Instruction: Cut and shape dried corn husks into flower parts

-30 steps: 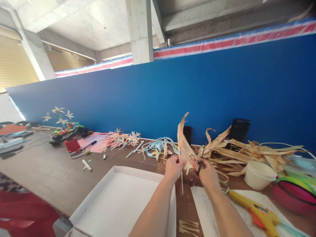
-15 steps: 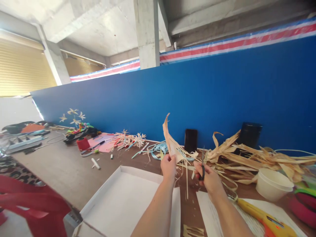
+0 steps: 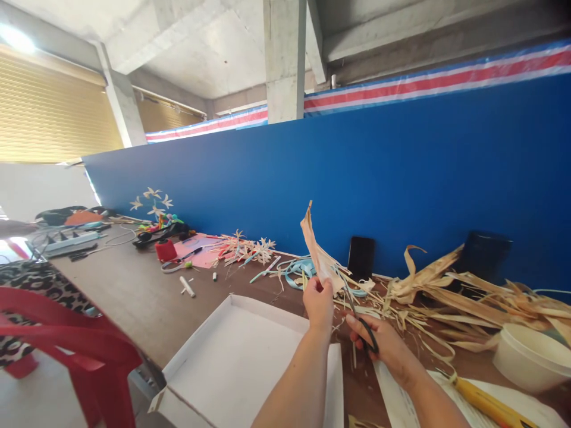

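My left hand (image 3: 318, 300) pinches the lower end of a dried corn husk leaf (image 3: 317, 252) and holds it upright above the brown table (image 3: 134, 294). My right hand (image 3: 379, 345) grips black-handled scissors (image 3: 357, 312) whose blades point up toward the base of the leaf. A white shallow box lid (image 3: 236, 356) lies just below and left of my left hand. A heap of dried husks (image 3: 450, 291) spreads to the right of both hands.
A white cup (image 3: 530, 356) and a yellow glue gun (image 3: 486, 404) sit at the right. A black phone (image 3: 360, 258) leans on the blue partition (image 3: 357, 178). Husk flowers (image 3: 243, 249), a red spool (image 3: 166, 250) and a power strip (image 3: 66, 242) lie to the left. A red plastic chair (image 3: 71, 351) stands at the near left.
The view has swung left and the chair has come into sight. My right hand dropped lower and tilted the scissors toward the leaf base. The left hand keeps the leaf upright.
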Tool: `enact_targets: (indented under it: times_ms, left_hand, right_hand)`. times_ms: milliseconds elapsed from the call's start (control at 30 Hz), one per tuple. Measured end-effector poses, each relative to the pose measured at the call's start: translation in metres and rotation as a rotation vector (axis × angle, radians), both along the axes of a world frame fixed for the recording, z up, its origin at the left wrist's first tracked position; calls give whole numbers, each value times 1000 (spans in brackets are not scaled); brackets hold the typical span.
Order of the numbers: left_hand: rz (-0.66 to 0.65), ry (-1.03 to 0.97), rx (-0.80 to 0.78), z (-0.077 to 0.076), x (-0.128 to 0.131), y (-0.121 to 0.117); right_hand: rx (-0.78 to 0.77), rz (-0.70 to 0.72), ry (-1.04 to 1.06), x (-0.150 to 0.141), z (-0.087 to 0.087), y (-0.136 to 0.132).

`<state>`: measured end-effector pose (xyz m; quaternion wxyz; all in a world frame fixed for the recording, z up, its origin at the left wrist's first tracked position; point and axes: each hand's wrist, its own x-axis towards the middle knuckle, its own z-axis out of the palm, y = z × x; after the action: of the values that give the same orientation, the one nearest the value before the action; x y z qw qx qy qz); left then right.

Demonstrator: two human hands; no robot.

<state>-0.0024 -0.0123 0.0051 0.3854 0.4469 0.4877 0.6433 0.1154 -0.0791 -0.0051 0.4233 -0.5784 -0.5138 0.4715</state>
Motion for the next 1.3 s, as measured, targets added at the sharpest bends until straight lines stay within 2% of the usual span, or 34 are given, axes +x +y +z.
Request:
enact_targets:
  times_ms: [267, 700, 1033, 1300]
  left_hand:
    - [-34, 9, 14, -3, 5, -2]
    - [-75, -1, 20, -4, 7, -3]
    - [-83, 4, -5, 1, 6, -6]
    - [-82, 30, 2, -1, 7, -5]
  right_hand:
    - [76, -45, -14, 6, -6, 6]
    - [82, -85, -7, 3, 0, 2]
    - [114, -97, -15, 3, 2, 2]
    - [117, -75, -27, 4, 1, 4]
